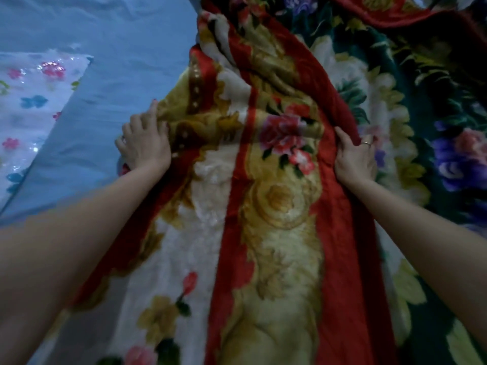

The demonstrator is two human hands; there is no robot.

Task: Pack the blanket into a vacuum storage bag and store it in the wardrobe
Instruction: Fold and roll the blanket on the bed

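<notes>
Blanket (276, 233) folding in progress; bagging not begun.

The blanket is spread from 6 to 12 o'clock on the blue sheet (118, 48); its edges are grasped by the left hand (145, 143) and right hand (354, 159). The vacuum bag (31, 101) lies unfilled at 9 o'clock. No wardrobe is visible.

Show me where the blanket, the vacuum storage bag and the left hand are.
blanket (276, 206): head view, on its red and gold folded middle.
vacuum storage bag (34, 101): head view, on its flower-printed plastic face.
left hand (145, 143): head view, on its back.
</notes>
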